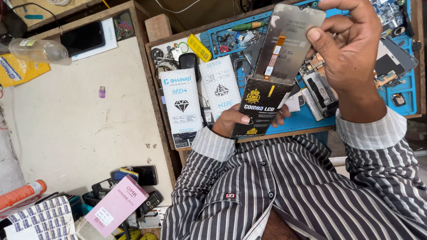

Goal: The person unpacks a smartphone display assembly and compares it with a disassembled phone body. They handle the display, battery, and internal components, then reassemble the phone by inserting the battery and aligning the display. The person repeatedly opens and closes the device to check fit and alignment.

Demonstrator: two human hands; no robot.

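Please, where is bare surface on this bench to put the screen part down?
The pale board is mostly bare between the clear bottle, the small purple piece and the pink box. The blue mat is crowded with parts and tools.

A grey phone screen (289,40), orange ribbon showing, stood half out of a slim black box (260,109), pinched between both hands.

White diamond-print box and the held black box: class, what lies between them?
A second white box lies there, beside the left hand gripping the black box; head view.
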